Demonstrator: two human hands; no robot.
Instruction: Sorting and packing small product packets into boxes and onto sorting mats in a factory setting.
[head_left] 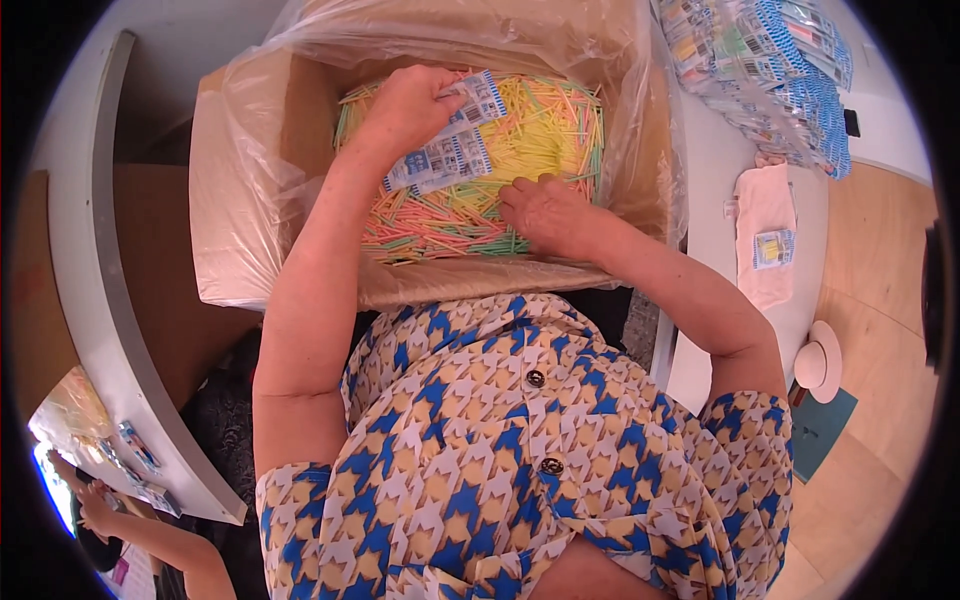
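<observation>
A large cardboard box (240, 190) lined with clear plastic holds a heap of thin pastel sticks (540, 115) in yellow, pink and green. My left hand (410, 105) is over the heap's far left part, fingers pinched on a small clear plastic packet (480, 100) with blue-and-white edges. Just below it, a second packet of the same kind (440, 165) lies over the sticks; whether the two are joined I cannot tell. Nearer and to the right, my right hand (555, 215) has its fingers curled down into the sticks, with the fingertips partly hidden.
Many blue-edged packets (770, 70) are piled at the far right on a white table. A pink cloth (765, 215) there carries one filled packet (774, 250). A white curved table edge (100, 270) runs along the left. Another person's arm (160, 540) shows at the lower left.
</observation>
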